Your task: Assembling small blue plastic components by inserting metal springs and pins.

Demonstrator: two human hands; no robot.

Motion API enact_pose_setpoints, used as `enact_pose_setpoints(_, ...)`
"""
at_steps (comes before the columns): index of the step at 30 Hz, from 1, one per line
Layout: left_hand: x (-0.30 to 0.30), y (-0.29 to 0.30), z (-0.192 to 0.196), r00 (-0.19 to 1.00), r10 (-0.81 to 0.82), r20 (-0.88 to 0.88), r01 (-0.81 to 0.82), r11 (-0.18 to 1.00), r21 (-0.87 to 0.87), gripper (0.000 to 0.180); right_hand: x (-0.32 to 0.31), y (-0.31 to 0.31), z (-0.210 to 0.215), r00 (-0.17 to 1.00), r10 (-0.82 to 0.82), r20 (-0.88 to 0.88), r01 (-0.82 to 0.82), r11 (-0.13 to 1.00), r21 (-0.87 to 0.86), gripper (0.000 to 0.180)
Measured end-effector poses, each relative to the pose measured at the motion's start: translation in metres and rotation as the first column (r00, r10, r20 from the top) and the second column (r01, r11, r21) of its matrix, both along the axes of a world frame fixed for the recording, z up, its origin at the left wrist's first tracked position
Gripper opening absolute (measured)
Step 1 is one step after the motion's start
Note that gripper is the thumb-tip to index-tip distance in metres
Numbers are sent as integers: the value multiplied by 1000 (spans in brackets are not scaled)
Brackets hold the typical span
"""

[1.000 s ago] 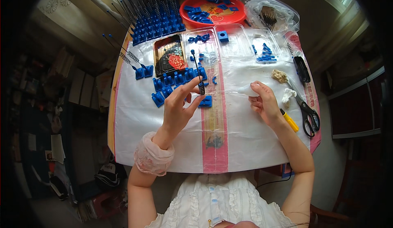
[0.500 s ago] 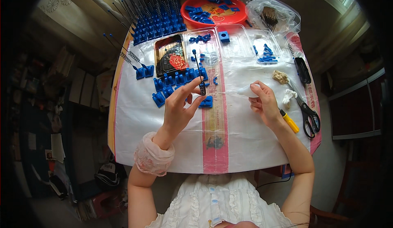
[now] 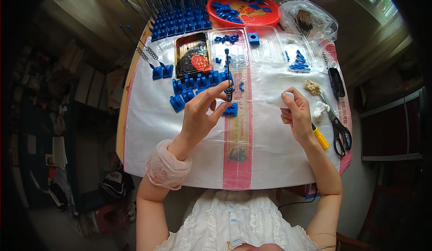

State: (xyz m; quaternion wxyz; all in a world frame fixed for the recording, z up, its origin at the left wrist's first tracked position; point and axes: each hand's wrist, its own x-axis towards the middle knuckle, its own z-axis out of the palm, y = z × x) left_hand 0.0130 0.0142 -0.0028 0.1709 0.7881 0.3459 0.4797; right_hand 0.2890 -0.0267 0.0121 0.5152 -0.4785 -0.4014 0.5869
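Note:
My left hand (image 3: 198,116) pinches the coil of a black spring (image 3: 229,94) between thumb and fingers. A thin straight rod rises from the coil and ends in a blue tip. Just beyond the fingertips, a blue plastic base (image 3: 231,110) lies on the sheet. My right hand (image 3: 298,116) is closed round a small white squeeze bottle (image 3: 282,100), its narrow nozzle pointing left toward the spring. Behind my left hand stand rows of blue bases with upright posts (image 3: 198,83). Two bases with springs fitted (image 3: 162,72) are farther left.
Many finished spring pieces (image 3: 180,26) crowd the far left. A red round tray (image 3: 216,14), clear plastic boxes (image 3: 263,57) and a black tray (image 3: 191,55) hold or neighbour blue parts. On the right lie scissors (image 3: 342,136), a yellow-handled tool (image 3: 320,139) and crumpled tissue (image 3: 320,109).
The view has shifted slightly. My left hand still pinches the spring, and my right hand has turned a little, showing more of the white bottle.

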Motion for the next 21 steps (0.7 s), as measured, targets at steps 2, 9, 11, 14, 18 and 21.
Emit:
enact_pose_setpoints(2,0,0,0,1000,-1,2,1,1000,-2,68,0,0,0,1000,-6,10,6,1000,-1,16)
enact_pose_setpoints(9,0,1,0,1000,-4,9,4,1000,-8,68,1,1,-1,1000,12,4,-12,1000,-11,17)
enact_pose_setpoints(11,0,0,0,1000,-5,11,5,1000,-8,68,1,1,0,1000,12,3,-12,1000,-10,17)
enact_pose_setpoints(14,0,1,0,1000,-1,11,1,1000,-6,68,0,0,2,1000,9,13,-9,1000,-4,18)
enact_pose_setpoints(18,2,-2,5,1000,9,12,-8,999,-54,64,0,0,3,999,2,35,-3,1000,7,19)
enact_pose_setpoints(21,1,-1,3,1000,6,9,-5,999,-36,66,-2,-1,5,999,-2,46,2,1000,16,19)
